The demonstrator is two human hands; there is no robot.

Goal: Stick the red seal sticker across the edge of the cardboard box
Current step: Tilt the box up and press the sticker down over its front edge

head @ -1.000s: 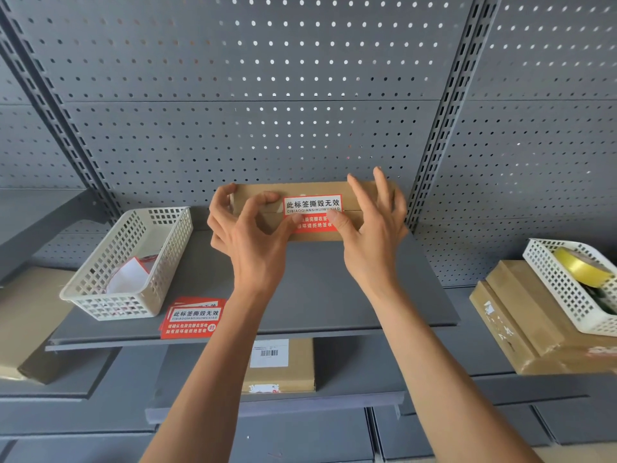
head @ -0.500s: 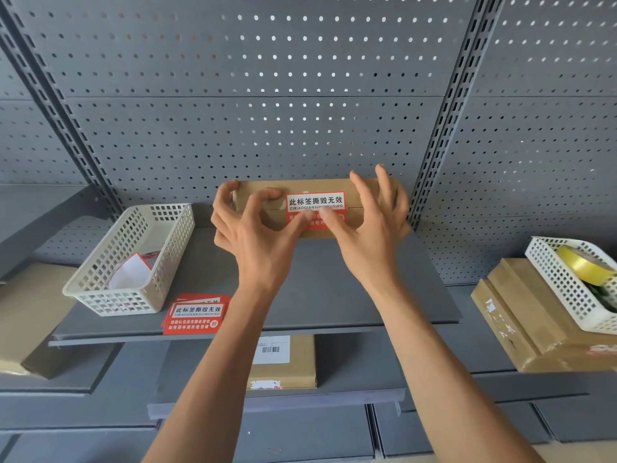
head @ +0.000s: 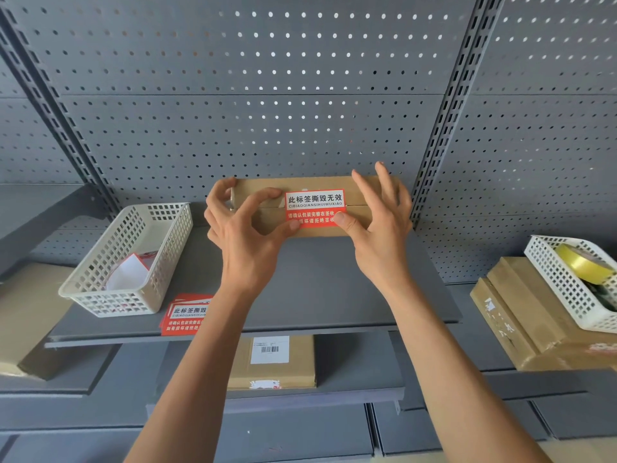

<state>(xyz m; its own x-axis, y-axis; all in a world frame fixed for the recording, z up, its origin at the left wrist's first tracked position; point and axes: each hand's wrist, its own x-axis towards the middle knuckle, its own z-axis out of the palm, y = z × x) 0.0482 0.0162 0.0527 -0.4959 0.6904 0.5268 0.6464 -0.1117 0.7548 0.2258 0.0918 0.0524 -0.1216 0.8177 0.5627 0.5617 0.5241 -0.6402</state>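
- The box (head: 314, 208) is brown cardboard, low and wide. It stands at the back of the grey shelf (head: 317, 289), against the pegboard (head: 253, 128).
- The sticker (head: 314, 207) is on the front face of the box, across the horizontal seam. Its upper half is white with black characters, and its lower half is red with white characters.
- The left hand (head: 242, 235) holds the left end of the box with spread fingers; the thumb presses the lower left corner of the sticker.
- The right hand (head: 380, 228) is wide open on the right part of the box; the thumb presses the lower right corner of the sticker.
- A white basket (head: 133, 259) stands to the left on the shelf, with spare stickers (head: 185, 315) just beside it.
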